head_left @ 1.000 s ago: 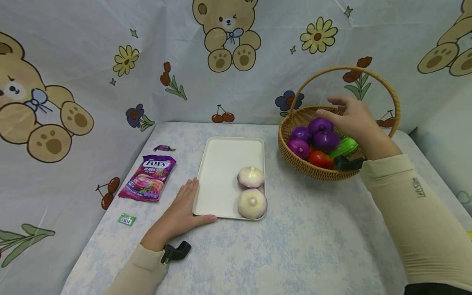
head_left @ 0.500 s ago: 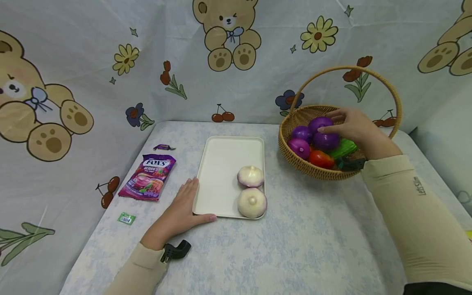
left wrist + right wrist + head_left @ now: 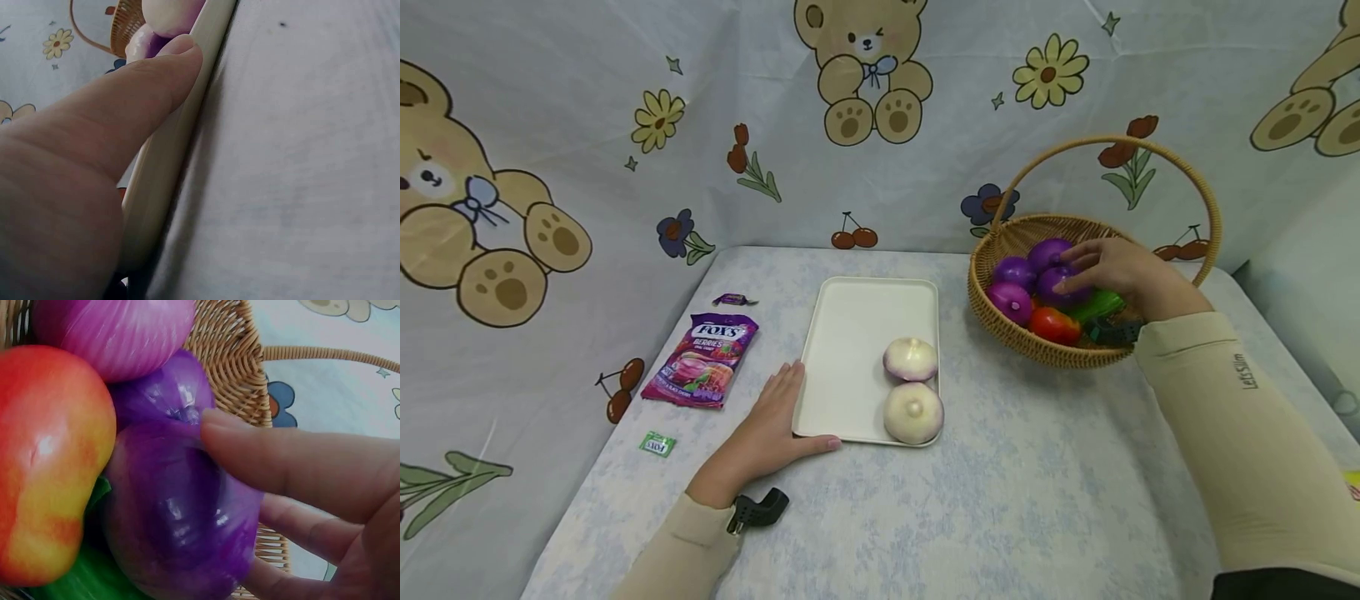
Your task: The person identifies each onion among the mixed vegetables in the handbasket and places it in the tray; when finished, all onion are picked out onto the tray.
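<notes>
Purple onion [image 3: 181,531] sits inside the basket [image 3: 1037,346], the right hand [image 3: 1123,271] part-closed round it; firmness cannot be told. Step: apparently grasping; next move calls for a secure pinch. Left of the basket, the left hand [image 3: 775,425] lies extended against the tray [image 3: 850,354]; left wrist view shows only its thumb [image 3: 156,81], head view its fingers [image 3: 785,385] too.

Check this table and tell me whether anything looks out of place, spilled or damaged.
Nothing looks spilled or damaged. A purple wrapper and a green wrapper look stray, lying loose outside the sweets bag. The two white onions look unevenly placed, crowding the right side of the tray.
</notes>
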